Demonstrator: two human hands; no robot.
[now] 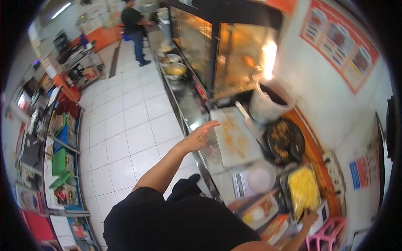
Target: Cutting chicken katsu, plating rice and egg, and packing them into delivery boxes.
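My left hand [197,139] reaches out over the counter edge, its fingers stretched and apart, holding nothing. It is near the left edge of a white cutting board [240,144] stained orange-brown. A knife with a white handle [243,111] lies along the board's right side. At the lower right my right hand [309,218] is closed at the near end of a clear tray of yellow food [302,188]. Something dark shows by its fingers, too small to name. Between the hands stand a scale [240,184] with a round pale top and a container [259,212] with food in it.
A black pan [285,142] with brown bits and a white bucket [268,104] stand by the wall. A lit glass oven [238,58] is beyond the board. Bowls [176,70] line the far counter, near another person [135,29]. Shelves [63,154] run along the left; a pink stool [328,232] is lower right.
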